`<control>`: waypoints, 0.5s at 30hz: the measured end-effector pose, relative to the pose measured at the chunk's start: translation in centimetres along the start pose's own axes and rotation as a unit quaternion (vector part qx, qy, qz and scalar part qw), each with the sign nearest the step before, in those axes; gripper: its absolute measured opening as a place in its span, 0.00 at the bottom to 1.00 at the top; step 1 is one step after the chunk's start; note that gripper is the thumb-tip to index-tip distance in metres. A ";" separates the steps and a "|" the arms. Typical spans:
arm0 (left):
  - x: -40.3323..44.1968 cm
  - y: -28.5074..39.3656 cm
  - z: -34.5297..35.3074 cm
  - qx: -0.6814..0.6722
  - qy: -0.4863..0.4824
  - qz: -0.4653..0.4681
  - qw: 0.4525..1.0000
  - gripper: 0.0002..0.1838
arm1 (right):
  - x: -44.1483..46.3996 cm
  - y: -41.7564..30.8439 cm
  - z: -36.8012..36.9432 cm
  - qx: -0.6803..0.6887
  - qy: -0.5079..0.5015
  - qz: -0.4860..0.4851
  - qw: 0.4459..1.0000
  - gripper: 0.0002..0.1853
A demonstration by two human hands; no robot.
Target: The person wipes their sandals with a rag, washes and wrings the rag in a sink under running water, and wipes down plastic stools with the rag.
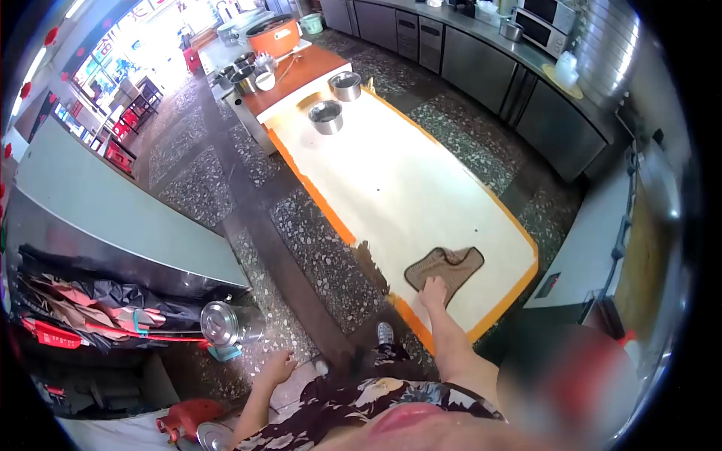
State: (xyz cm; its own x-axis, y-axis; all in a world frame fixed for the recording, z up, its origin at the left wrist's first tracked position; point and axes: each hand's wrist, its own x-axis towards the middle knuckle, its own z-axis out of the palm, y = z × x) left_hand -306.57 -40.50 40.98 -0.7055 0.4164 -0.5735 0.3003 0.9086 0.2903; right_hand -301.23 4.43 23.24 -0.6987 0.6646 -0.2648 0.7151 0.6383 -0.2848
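Floor: dark terrazzo floor (197,167) with pale chips, crossed by plain dark bands.

Cabinets: a row of steel-fronted cabinets (477,69) lines the far right side. A microwave oven (535,28) stands on top.

Worktop: the white worktop (429,184) extends forward from the person and has orange edging (320,197). On its left side, the edging is interrupted by a ragged dark patch (371,269). A reddish-brown section (314,69) adjoins the far end.

Container: a round orange container (275,39) stands upright on the reddish-brown section.

Canister: a lidded metal canister (220,325) stands to the person's left, apart from the worktop.

Cloth: a brown cloth (459,264) with a dark border lies at the near end of the worktop, its far edge rumpled.

Pots: two metal pots (326,120) stand upright near each other at the far end of the white surface, well apart from the cloth.

Hands: the right hand (432,292) rests on the near left part of the cloth; whether its fingers grip the fabric or only press it cannot be determined. The left hand (278,367) is free beside the body, fingers loosely spread and holding nothing.

Specks: two small dark specks (476,230) lie on the white surface beyond the cloth.
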 end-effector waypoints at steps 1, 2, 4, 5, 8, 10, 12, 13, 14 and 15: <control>1.5 0.9 -0.8 0.078 -0.019 0.000 0.997 0.24 | 1.7 -0.2 0.9 -0.026 -0.010 0.017 0.999 0.17; 2.1 1.7 -1.4 0.013 -0.052 -0.007 0.999 0.22 | 2.6 -0.3 1.7 -0.051 -0.019 0.035 0.998 0.16; 5.1 -0.1 0.0 -0.021 -0.084 -0.006 0.996 0.21 | 5.2 1.0 2.9 0.061 -0.052 0.086 0.993 0.15; 5.5 -0.8 0.9 -0.057 -0.114 -0.005 0.992 0.21 | 5.8 1.9 3.2 0.170 -0.085 0.135 0.972 0.15; 7.7 0.0 -2.0 -0.063 -0.088 0.024 0.994 0.22 | 6.9 0.3 -0.5 0.422 -0.057 0.193 0.884 0.12; 10.1 -1.2 -2.8 -0.043 -0.076 0.030 0.996 0.21 | 7.1 -3.0 -3.9 0.782 -0.073 0.395 0.477 0.12; 12.4 -0.6 -6.3 -0.048 -0.080 0.096 0.991 0.19 | 8.2 -4.7 -4.2 0.814 -0.059 0.303 0.493 0.19; 14.2 -1.0 -7.2 -0.062 -0.065 0.128 0.988 0.19 | 8.4 -6.8 -5.5 0.823 -0.088 0.317 0.463 0.27; 16.4 -1.7 -7.6 -0.075 -0.049 0.161 0.983 0.19 | 7.1 -10.7 -9.3 0.801 -0.107 0.297 0.509 0.32; 19.0 -2.5 -7.7 -0.084 0.004 0.214 0.973 0.18 | 7.2 -13.4 -10.7 0.828 -0.139 0.219 0.496 0.26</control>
State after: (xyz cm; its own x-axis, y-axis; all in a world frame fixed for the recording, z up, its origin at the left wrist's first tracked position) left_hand -325.65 -35.09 35.28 -0.5435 0.7547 -0.3674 0.4595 0.6338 0.6222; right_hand -315.67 4.84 35.02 -0.6244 0.3726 -0.6866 -0.0377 -0.8923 -0.4499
